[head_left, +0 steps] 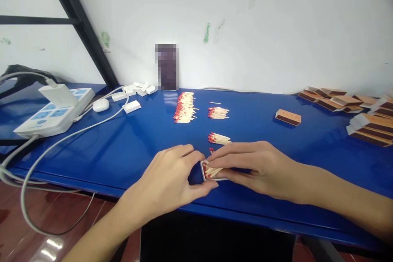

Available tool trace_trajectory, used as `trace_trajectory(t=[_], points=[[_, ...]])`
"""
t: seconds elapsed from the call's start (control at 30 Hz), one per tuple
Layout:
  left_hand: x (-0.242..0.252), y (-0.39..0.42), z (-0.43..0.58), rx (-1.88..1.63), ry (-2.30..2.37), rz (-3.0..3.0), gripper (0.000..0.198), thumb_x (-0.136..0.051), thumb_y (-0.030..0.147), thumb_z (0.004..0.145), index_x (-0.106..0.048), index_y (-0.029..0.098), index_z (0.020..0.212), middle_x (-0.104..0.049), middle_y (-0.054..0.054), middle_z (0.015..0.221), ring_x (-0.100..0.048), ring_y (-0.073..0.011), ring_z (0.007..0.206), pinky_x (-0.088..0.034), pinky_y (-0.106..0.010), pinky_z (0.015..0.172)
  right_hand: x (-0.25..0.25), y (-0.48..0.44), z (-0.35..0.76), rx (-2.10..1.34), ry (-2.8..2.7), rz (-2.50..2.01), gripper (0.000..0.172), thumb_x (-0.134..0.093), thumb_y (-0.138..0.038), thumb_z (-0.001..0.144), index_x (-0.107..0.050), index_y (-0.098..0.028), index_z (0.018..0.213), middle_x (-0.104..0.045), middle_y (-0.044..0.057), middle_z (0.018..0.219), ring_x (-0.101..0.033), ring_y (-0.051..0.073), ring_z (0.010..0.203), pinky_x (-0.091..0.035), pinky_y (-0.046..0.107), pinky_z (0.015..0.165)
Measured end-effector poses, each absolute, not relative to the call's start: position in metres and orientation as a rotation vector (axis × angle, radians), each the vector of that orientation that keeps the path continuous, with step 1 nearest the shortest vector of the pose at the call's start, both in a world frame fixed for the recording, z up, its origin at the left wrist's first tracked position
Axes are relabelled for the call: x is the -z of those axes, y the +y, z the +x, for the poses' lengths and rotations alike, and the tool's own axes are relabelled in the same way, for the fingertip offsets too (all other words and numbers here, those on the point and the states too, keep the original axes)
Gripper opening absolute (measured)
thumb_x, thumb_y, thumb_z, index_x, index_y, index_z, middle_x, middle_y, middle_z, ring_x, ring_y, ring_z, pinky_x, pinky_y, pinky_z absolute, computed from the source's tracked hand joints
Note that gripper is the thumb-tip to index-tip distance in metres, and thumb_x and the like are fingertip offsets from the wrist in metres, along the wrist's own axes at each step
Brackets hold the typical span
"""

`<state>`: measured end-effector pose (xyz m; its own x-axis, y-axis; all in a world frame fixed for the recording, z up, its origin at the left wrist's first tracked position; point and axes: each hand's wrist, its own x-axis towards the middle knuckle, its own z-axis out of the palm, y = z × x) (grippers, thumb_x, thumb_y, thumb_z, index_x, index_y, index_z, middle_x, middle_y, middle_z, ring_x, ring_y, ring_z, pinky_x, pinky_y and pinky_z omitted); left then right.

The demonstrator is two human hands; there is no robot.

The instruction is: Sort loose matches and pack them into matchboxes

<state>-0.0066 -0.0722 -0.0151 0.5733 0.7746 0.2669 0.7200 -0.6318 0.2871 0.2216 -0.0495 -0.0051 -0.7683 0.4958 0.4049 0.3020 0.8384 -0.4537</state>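
– What sits at the centre?
– A small white tray (pixel 202 174), near the front edge of a blue table (pixel 251 120). Red-headed matches (pixel 211 171) lie in it, slightly askew, heads to the left.

– And the fingers?
– The left hand (pixel 173 172) holds the tray at its left end, forefinger at the far corner, thumb along the near side, set wide apart with the tray between. The right hand (pixel 260 164) reaches over from the right, fingers close together above the matches, thumb low beside them. Whether it pinches any, I can't tell.

– How is that best done?
– I'd say with a light hold, so the thin walls don't bow, and gentle pressure to lay the sticks parallel, none crossing.

– What's around?
– Just beyond the right hand, a small bundle (pixel 219 138); farther, a second bundle (pixel 218 113) and a lone match (pixel 215 102); left of those, a larger pile (pixel 186 108). Right, a single matchbox (pixel 287 117), then stacked boxes (pixel 373 125). Far left, a power strip (pixel 23 129).
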Motion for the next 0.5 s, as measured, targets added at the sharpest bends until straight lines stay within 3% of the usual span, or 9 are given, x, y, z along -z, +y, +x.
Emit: trace_trajectory(t=[0.2,0.5], points=[[0.016,-0.073,-0.006,-0.571,1.278,2.662,0.034,-0.065,0.049,0.085,-0.067,0.017,0.096,-0.059,-0.004,0.088,-0.057,-0.0169,0.077,-0.045,-0.029,0.066,-0.002,-0.048,0.225,-0.626,-2.493,-0.639,0.021,-0.062,-0.025,0.091,-0.072,-0.028,0.109,-0.076,-0.001,0.106,-0.072,0.015,0.095,-0.058,0.027,0.089],[0.016,-0.072,-0.008,-0.604,1.246,2.631,0.038,-0.067,0.047,0.084,-0.063,0.018,0.107,-0.058,-0.004,0.096,-0.059,-0.0181,0.083,-0.050,-0.031,0.072,-0.006,-0.046,0.228,-0.578,-2.340,-0.731,0.015,-0.064,-0.028,0.088,-0.074,-0.026,0.099,-0.077,0.002,0.097,-0.072,0.018,0.090,-0.058,0.029,0.078]])
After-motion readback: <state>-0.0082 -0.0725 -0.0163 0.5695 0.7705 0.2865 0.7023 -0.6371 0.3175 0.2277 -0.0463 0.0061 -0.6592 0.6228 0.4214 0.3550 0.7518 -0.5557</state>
